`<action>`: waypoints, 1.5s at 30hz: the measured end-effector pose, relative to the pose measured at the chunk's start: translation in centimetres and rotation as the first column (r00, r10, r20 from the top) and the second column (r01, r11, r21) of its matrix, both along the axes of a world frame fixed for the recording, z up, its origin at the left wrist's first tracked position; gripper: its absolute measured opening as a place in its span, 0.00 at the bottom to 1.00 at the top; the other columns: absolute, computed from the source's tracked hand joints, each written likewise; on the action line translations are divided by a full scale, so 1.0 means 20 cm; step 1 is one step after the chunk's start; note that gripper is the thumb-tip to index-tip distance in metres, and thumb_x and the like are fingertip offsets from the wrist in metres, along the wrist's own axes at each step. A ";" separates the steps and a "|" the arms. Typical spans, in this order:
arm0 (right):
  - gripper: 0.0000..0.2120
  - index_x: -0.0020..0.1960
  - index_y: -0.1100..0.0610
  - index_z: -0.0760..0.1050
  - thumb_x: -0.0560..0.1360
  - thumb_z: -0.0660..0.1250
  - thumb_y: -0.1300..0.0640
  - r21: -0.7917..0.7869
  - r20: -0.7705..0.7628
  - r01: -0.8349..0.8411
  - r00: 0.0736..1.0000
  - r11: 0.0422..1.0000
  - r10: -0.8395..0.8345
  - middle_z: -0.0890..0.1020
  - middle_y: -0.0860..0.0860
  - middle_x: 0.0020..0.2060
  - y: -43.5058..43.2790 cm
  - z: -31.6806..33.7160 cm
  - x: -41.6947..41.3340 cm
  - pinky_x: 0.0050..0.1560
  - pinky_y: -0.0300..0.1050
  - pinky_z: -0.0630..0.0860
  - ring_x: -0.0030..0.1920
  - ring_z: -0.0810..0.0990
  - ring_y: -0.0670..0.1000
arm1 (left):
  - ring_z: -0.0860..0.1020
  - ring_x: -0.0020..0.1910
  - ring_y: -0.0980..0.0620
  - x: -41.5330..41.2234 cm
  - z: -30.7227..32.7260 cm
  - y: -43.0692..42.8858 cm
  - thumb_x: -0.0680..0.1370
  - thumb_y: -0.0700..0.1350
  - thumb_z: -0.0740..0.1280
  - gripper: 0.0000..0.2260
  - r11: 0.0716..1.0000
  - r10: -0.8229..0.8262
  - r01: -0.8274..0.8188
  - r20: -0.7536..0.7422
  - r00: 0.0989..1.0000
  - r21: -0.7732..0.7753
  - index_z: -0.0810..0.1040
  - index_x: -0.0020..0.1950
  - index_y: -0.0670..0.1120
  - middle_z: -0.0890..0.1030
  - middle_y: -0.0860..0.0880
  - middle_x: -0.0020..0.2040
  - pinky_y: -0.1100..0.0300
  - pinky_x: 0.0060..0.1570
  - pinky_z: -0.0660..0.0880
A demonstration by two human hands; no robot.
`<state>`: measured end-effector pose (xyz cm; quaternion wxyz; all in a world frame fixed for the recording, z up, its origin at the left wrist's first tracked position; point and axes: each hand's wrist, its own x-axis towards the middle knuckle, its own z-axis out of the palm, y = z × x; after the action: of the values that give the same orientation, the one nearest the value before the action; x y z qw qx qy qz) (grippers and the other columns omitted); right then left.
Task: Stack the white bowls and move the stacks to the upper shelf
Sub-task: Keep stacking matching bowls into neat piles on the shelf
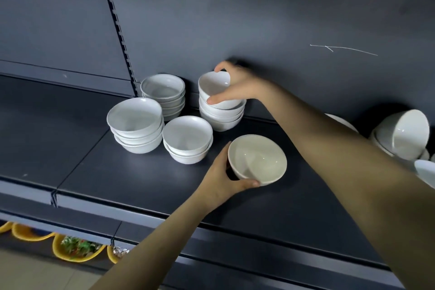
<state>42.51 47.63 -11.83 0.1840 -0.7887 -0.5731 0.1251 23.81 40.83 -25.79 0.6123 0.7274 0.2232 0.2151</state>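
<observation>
Left hand (219, 179) is nearest: thumb on the near wall, fingers curled round the 9 o'clock side of a single bowl (257, 160). Can't tell if it touches the dark shelf (117, 172). At its 12 o'clock, right hand (237, 85): thumb and forefinger pinch the top bowl (216, 86), tilted, nested in the back-right stack (221, 117). More nested white stacks at 10 o'clock: middle stack (187, 139), front-left stack (136, 125), back-left stack (163, 92). Tipped bowls (404, 134) at 3 o'clock. Dark back panel (235, 19) behind. Yellow dishes (70, 251) below at 7 o'clock.
</observation>
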 end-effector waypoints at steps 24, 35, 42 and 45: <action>0.33 0.67 0.52 0.73 0.66 0.76 0.40 0.104 -0.078 0.058 0.996 0.993 -0.050 0.75 0.47 0.66 -0.19 0.03 0.13 0.62 0.40 0.67 0.67 0.71 0.47 | 0.71 0.66 0.63 0.00 0.00 -0.01 0.62 0.55 0.80 0.42 1.000 0.007 -0.007 -0.010 1.000 0.015 0.63 0.71 0.63 0.73 0.64 0.66 0.61 0.66 0.70; 0.31 0.65 0.59 0.75 0.72 0.69 0.37 -0.122 0.186 0.459 0.882 0.880 -0.434 0.78 0.56 0.64 -0.91 -0.10 0.68 0.58 0.44 0.69 0.63 0.76 0.57 | 0.74 0.62 0.58 0.23 0.00 -0.01 0.64 0.50 0.81 0.44 0.993 0.115 -0.114 -0.049 0.992 0.020 0.60 0.74 0.53 0.74 0.60 0.61 0.63 0.60 0.72; 0.64 0.78 0.53 0.58 0.52 0.64 0.18 -0.303 0.089 0.492 0.868 0.816 -0.489 0.65 0.53 0.75 -0.99 -0.24 0.70 0.71 0.49 0.65 0.73 0.66 0.56 | 0.77 0.54 0.58 0.47 0.03 0.05 0.66 0.49 0.80 0.37 0.973 0.190 -0.185 -0.027 0.981 0.140 0.66 0.70 0.51 0.76 0.58 0.56 0.79 0.42 0.69; 0.64 0.79 0.51 0.50 0.54 0.66 0.20 -0.336 0.152 0.513 0.857 0.790 -0.491 0.59 0.54 0.78 -0.99 -0.28 0.70 0.73 0.54 0.62 0.75 0.61 0.60 | 0.79 0.55 0.55 0.55 0.01 0.09 0.66 0.51 0.80 0.35 0.966 0.199 -0.190 -0.035 0.979 0.173 0.67 0.68 0.51 0.77 0.56 0.57 0.76 0.45 0.71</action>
<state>56.49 27.92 -17.40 0.0445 -0.9357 -0.3147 0.1534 34.81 42.63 -25.57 0.5184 0.7564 0.2906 0.2733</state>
